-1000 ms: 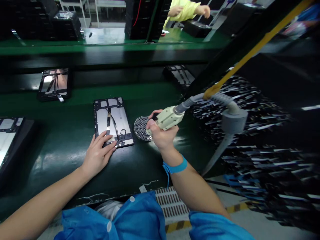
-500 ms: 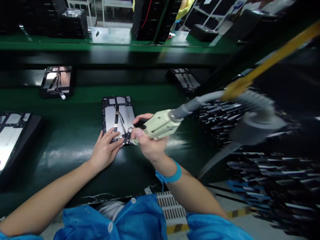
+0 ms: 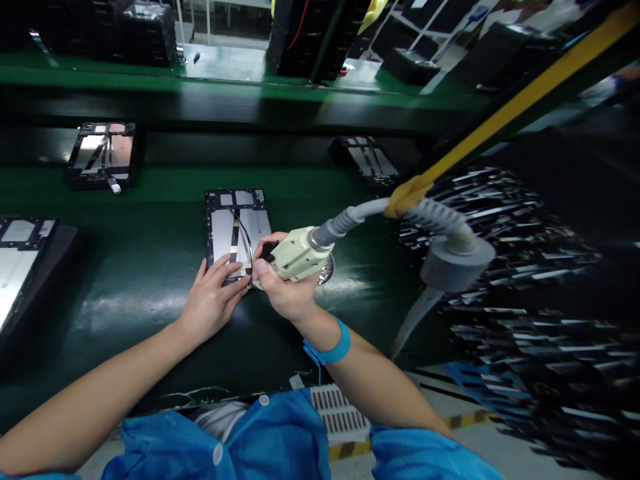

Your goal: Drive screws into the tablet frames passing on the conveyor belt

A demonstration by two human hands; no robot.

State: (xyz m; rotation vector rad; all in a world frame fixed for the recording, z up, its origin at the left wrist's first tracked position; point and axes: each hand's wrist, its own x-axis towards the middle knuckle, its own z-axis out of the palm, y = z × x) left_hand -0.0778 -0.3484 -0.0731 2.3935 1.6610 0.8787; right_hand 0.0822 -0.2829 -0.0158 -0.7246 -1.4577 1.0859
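Note:
A tablet assembly with a black frame, silvery back and dark ribbon cables lies on the green work surface in front of me. My left hand rests on its lower left edge, fingers stretched out over the frame. In my right hand is a pale green electric screwdriver, held slanting with its front end down at the tablet's lower right corner. My fingers hide the tip. From its back end a grey cable runs off to the right. A round dish of small shiny screws shows partly behind the screwdriver.
Other tablet assemblies lie at the back left, back right and left edge. A yellow strap holds up the cable. Densely stacked dark parts fill the right side. Black trays stand on the far shelf.
My right hand and the screwdriver have shifted slightly left along the tablet's lower edge. The cable swung left, and the screw dish has come into view. My left hand stays put.

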